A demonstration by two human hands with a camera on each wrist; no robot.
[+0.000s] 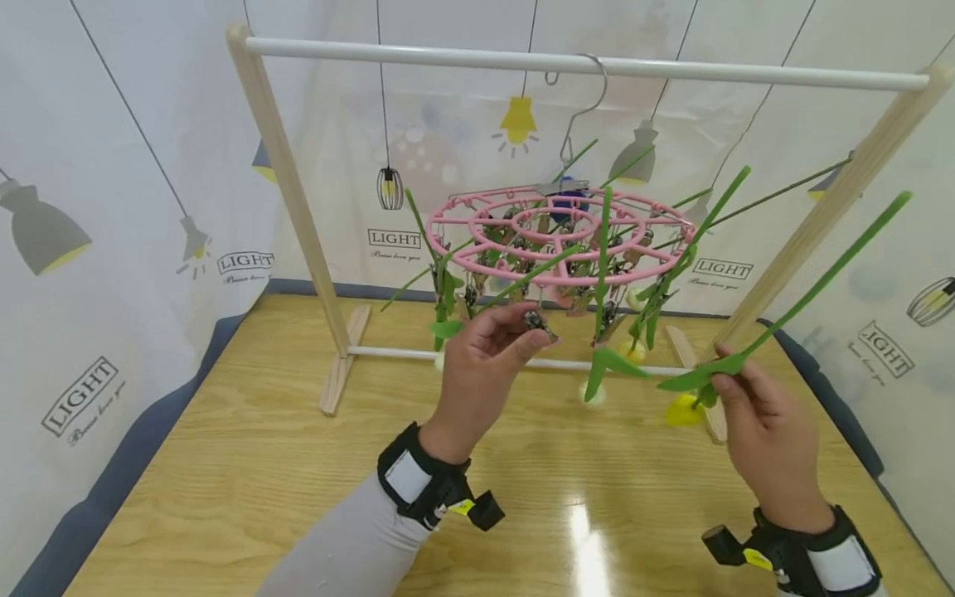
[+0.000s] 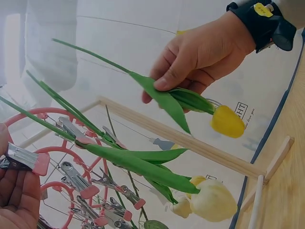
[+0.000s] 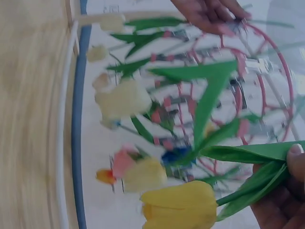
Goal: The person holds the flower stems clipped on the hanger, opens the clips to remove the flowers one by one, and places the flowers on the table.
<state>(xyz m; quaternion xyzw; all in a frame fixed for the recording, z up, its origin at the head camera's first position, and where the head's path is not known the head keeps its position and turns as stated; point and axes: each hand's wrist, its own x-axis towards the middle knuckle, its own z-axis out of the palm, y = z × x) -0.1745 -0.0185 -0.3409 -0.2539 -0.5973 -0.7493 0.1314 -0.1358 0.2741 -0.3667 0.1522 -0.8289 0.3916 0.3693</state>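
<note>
My left hand (image 1: 477, 369) pinches a metal clip with pink tips (image 2: 25, 157) at the front of a round pink drying hanger (image 1: 567, 280). Off to the right, my right hand (image 1: 776, 431) holds an artificial yellow tulip (image 2: 228, 121) by its stem and green leaves, with the bloom hanging downward and the long stem rising to the upper right. Between the hands, a white tulip (image 2: 214, 202) hangs head down from another clip of the hanger. More clipped tulips in white, pink and yellow show in the right wrist view.
The hanger's metal hook (image 1: 600, 91) hangs on the white top bar (image 1: 418, 55) of a wooden stand (image 1: 287, 182). A lower white bar (image 1: 395, 353) crosses just above the wooden table (image 1: 246, 464). Long green stems stick up and outward around the hanger.
</note>
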